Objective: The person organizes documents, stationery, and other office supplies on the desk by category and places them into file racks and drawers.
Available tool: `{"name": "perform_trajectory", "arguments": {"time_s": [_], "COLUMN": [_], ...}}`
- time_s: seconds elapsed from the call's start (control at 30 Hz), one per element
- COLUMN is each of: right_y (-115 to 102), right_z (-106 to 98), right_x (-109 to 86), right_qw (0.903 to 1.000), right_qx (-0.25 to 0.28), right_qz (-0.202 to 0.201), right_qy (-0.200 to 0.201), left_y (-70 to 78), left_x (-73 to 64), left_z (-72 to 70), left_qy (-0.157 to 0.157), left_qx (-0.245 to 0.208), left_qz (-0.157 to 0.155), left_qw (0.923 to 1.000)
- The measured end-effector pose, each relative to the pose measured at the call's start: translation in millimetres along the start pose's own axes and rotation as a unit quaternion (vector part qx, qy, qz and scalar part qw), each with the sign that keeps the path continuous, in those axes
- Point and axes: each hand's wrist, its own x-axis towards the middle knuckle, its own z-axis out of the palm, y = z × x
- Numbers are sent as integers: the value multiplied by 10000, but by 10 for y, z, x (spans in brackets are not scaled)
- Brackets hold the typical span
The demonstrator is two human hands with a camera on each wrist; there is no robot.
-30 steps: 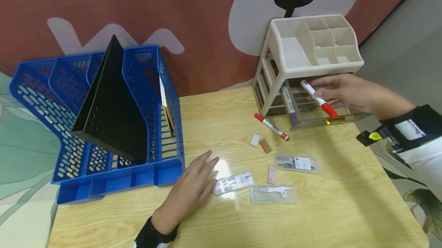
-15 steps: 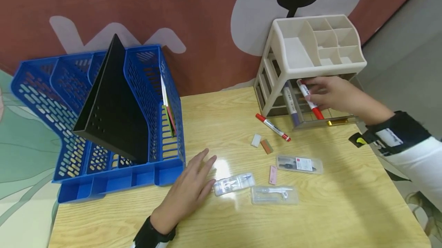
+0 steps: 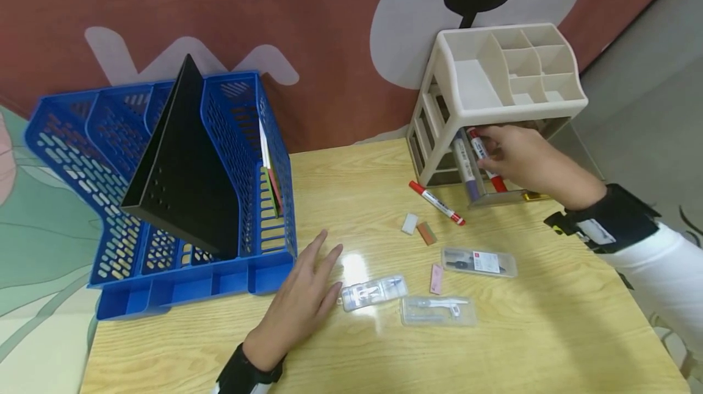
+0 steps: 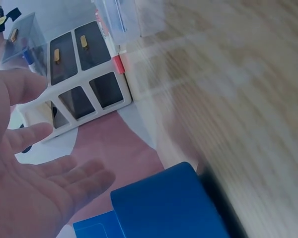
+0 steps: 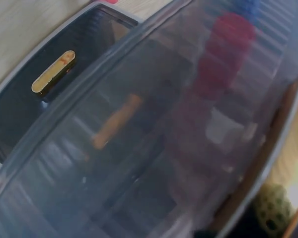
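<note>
My right hand (image 3: 522, 159) reaches into an open clear drawer (image 3: 502, 200) of the cream desktop organizer (image 3: 461, 114). Its fingers and thumb pinch a red-capped marker (image 3: 478, 145) near its far end, the cap (image 3: 498, 184) pointing toward the drawer front. Beside it in the drawer lies a thicker purple-capped marker (image 3: 464, 162). Through the drawer's clear wall, the right wrist view shows the red cap (image 5: 226, 49) blurred. My left hand (image 3: 296, 305) rests on the table with fingers spread, its thumb close to a clear case (image 3: 374, 293).
Another red marker (image 3: 436, 203), a white eraser (image 3: 409, 224), a brown-green block (image 3: 426, 233) and a pink piece (image 3: 436, 279) lie on the table. Two clear compass cases sit nearer, one labelled (image 3: 479, 261), one plain (image 3: 438, 311). A blue file rack (image 3: 198, 284) holding a black folder (image 3: 192, 186) stands left.
My right hand has moved left and down into the drawer with the red-capped marker, which now lies alongside the purple-capped one. The left hand has stayed nearly still.
</note>
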Motion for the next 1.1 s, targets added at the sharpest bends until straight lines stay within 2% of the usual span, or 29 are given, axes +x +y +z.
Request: {"name": "perform_trajectory", "arguments": {"time_s": [0.27,0.43,0.57,0.7,0.8,0.9,1.0,1.1], "right_y": [-43,-59,-73,-116,-193,-270,-322,-341], "right_z": [21,-2,-37,-83,-116,-121,-99,-61], "right_x": [20,12,-30,-143,-271,-404,-521,-602], "right_qw": [9998,9998,9999,9999,9992,9952,9846,9694], "right_qx": [-57,-70,50,102,25,-104,-218,-308], "right_qz": [-157,-179,-159,-28,-60,-251,-687,-1202], "right_qy": [103,40,-22,28,389,944,1592,2119], "left_y": [-18,-35,-35,-21,-21,-33,-46,-55], "left_x": [37,57,74,106,135,162,189,213], "left_z": [74,130,157,165,167,170,175,175], "left_qy": [-57,-133,-323,-652,-750,-718,-671,-631], "left_qx": [141,346,587,797,878,984,1081,1141], "left_qz": [-57,54,65,-40,-51,0,43,53], "left_qw": [9999,9993,9977,9947,9933,9925,9919,9915]}}
